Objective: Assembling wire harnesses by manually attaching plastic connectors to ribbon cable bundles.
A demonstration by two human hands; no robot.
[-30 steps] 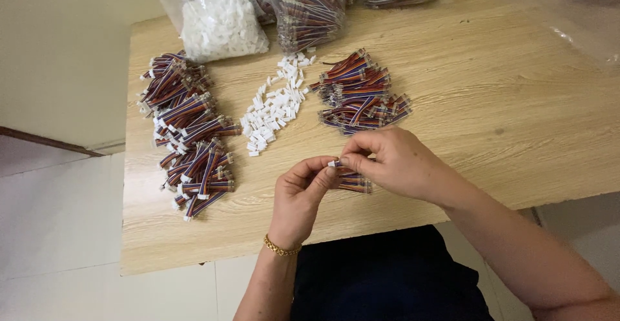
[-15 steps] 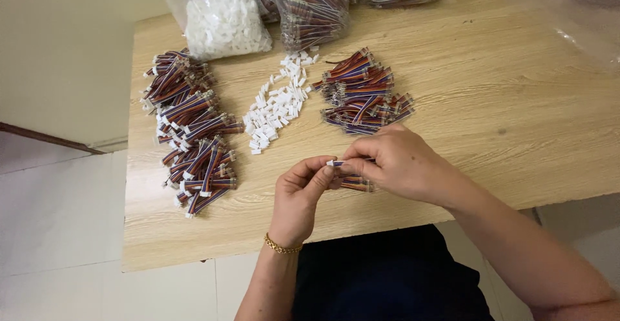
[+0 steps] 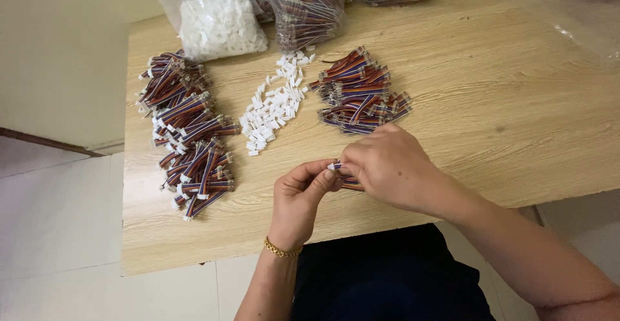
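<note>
**A:** What is in hand here?

**B:** Both hands meet above the near edge of the desk (image 3: 516, 88). The left hand (image 3: 298, 198) and the right hand (image 3: 391, 166) pinch one short bundle of striped wires (image 3: 349, 183), fingers closed on it from either side. A small white plug (image 3: 334, 165) shows at the bundle's end, just where the fingertips meet.

**B:** By the look of it, the plug is being seated on the wire ends, so the step seems to be joining the two.

**A:** And what does the next move call for?

**B:** Likely a firm, straight push, with the wire ends lined up; how far the plug sits on, the fingers hide.

**A:** What lies around?

**B:** A heap of loose plugs (image 3: 274, 104) lies mid-desk, a pile of wire bundles (image 3: 361, 92) just right of it, and a longer row of bundles (image 3: 187, 127) at the left edge. Clear bags (image 3: 223, 17) of stock stand at the back.
</note>
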